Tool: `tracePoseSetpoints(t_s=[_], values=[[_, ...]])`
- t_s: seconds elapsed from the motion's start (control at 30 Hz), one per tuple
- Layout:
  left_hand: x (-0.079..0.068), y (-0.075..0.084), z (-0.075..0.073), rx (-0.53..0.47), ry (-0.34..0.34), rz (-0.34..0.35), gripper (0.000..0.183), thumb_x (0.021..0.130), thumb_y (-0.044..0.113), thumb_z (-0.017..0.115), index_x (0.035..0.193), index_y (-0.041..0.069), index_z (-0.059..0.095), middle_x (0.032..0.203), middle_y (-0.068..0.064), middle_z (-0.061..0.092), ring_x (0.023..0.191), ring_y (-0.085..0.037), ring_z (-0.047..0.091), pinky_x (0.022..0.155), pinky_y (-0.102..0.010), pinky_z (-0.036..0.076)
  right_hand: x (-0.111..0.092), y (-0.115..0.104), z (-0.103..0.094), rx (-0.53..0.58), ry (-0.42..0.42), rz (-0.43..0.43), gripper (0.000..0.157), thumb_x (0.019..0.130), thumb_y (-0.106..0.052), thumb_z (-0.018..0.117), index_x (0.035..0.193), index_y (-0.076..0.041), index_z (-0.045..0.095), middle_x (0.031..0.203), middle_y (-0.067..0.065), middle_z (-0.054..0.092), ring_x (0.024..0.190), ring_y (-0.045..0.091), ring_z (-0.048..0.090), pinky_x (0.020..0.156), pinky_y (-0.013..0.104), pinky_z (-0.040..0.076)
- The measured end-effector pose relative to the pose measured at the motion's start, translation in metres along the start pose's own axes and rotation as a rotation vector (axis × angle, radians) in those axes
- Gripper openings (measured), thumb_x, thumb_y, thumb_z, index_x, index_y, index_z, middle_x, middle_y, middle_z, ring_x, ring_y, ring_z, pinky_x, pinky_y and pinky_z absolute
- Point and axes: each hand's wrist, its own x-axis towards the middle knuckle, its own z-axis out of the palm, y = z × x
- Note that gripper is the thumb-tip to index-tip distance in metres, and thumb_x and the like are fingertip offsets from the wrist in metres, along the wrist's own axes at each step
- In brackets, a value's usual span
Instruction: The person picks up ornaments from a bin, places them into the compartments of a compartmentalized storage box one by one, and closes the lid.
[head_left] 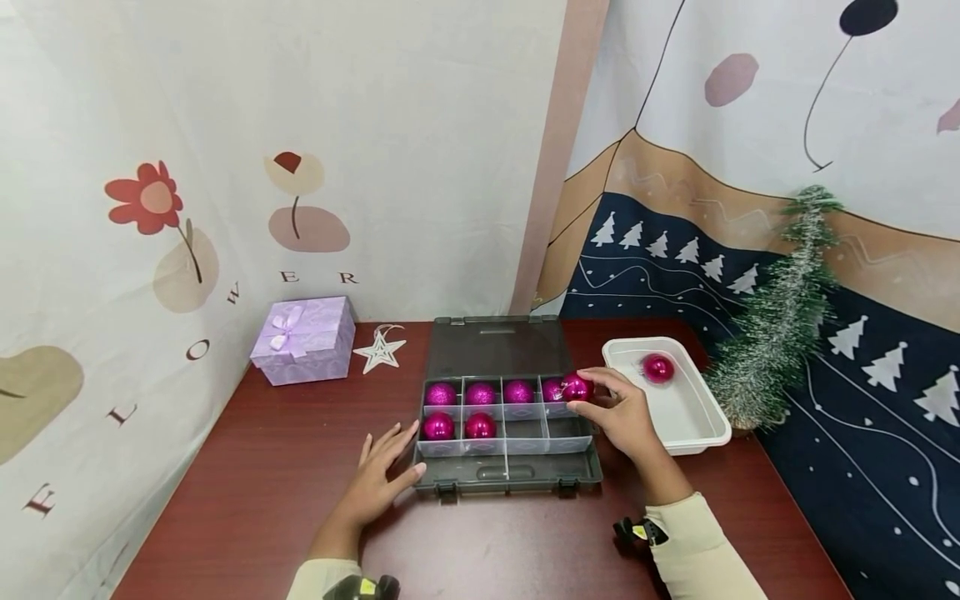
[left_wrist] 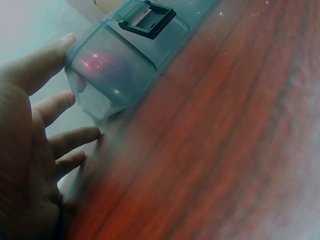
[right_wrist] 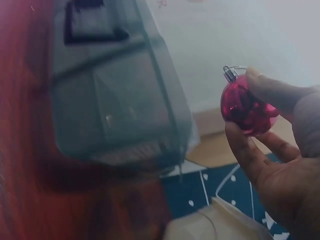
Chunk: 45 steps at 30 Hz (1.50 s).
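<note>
My right hand pinches a shiny magenta Christmas bauble between thumb and fingers, over the right side of a divided organizer box. A silver cap and loop top this bauble. The box's dark see-through lid is laid back. Glittery baubles fill the back row, the rightmost partly covered by the held one. Two shiny baubles sit in the left cells of the middle row. My left hand, fingers spread and fairly straight, rests at the box's left edge, thumb and fingertips right at its wall.
A white tray with one shiny bauble stands right of the box. Behind it is a small frosted tree. At the back left are a lilac gift box and a white star ornament. Patterned cloth walls border the table.
</note>
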Motion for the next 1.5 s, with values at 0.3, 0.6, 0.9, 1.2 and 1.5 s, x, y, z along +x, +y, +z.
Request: tracePoseSetpoints(t_s=[0.3, 0.6, 0.9, 1.2, 1.5], values=[[0.003, 0.001, 0.0, 0.02, 0.007, 0.011, 0.07, 0.099, 0.033, 0.075, 0.162, 0.013, 0.054, 0.162, -0.019, 0.059, 0.156, -0.053, 0.043, 0.126, -0.084, 0.004, -0.001, 0.0, 0.019, -0.007, -0.026, -0.018, 0.048, 0.081, -0.001, 0.095, 0.127, -0.003, 0.08, 0.129, 0.019, 0.074, 0.112, 0.006, 0.069, 0.092, 0.015, 0.061], [0.002, 0.001, 0.0, 0.037, 0.009, 0.013, 0.07, 0.099, 0.034, 0.075, 0.162, 0.014, 0.054, 0.162, -0.018, 0.059, 0.156, -0.052, 0.044, 0.126, -0.085, 0.006, -0.002, -0.004, 0.034, 0.042, -0.093, 0.004, 0.049, 0.08, -0.004, 0.096, 0.127, -0.006, 0.081, 0.129, 0.018, 0.075, 0.113, 0.012, 0.071, 0.088, 0.02, 0.065], [0.002, 0.0, 0.001, 0.035, -0.002, 0.005, 0.07, 0.099, 0.034, 0.075, 0.162, 0.014, 0.054, 0.162, -0.018, 0.059, 0.156, -0.052, 0.044, 0.126, -0.085, 0.005, -0.005, -0.006, 0.05, -0.028, -0.089, -0.038, 0.049, 0.077, -0.006, 0.098, 0.123, -0.007, 0.082, 0.126, 0.014, 0.078, 0.111, 0.011, 0.073, 0.091, 0.025, 0.066], [0.001, 0.001, -0.001, 0.037, 0.011, 0.017, 0.07, 0.098, 0.034, 0.076, 0.162, 0.013, 0.055, 0.162, -0.017, 0.059, 0.155, -0.053, 0.044, 0.125, -0.085, 0.007, -0.009, -0.007, 0.063, -0.116, -0.093, -0.045, 0.049, 0.075, -0.011, 0.101, 0.121, -0.012, 0.083, 0.123, 0.008, 0.08, 0.12, 0.029, 0.073, 0.098, 0.055, 0.063], [0.0, 0.0, 0.001, 0.013, 0.026, 0.036, 0.069, 0.098, 0.034, 0.077, 0.161, 0.014, 0.056, 0.161, -0.02, 0.06, 0.154, -0.053, 0.045, 0.125, -0.085, 0.005, -0.015, -0.008, 0.069, -0.231, -0.124, -0.065, 0.052, 0.075, -0.014, 0.101, 0.122, -0.012, 0.081, 0.129, 0.009, 0.08, 0.13, 0.033, 0.071, 0.111, 0.057, 0.058]])
